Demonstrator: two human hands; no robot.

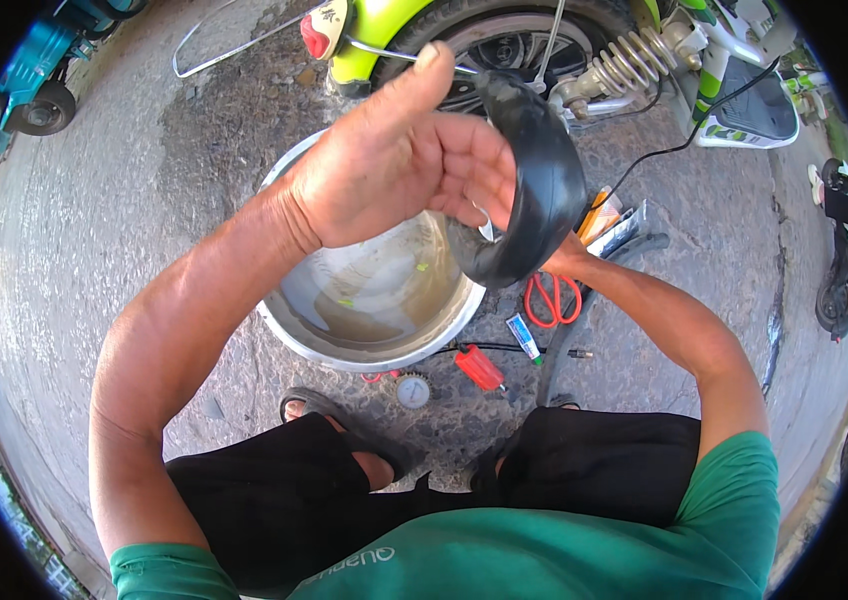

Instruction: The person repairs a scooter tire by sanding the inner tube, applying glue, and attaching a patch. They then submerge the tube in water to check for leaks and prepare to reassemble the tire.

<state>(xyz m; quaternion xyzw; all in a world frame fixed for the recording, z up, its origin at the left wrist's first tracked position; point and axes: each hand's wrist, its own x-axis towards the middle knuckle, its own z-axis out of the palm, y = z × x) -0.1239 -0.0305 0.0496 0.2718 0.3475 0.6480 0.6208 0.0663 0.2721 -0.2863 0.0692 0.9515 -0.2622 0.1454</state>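
Left hand (394,155) loosely open, thumb up, fingers at the black rubber tube (552,190), contact unclear; right hand (568,258) mostly hidden behind it, can't tell its grip. Tube is raised mid-scene by the right side of a basin (294,344) of murky water. Near right, red-handled scissors (554,303); far, lime-green fender (372,32)

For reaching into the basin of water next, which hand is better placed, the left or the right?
Probably the left hand: in this view it is open and overlaps the basin. The right hand, mostly hidden behind the black tube, seems to support it and lies to the basin's right.
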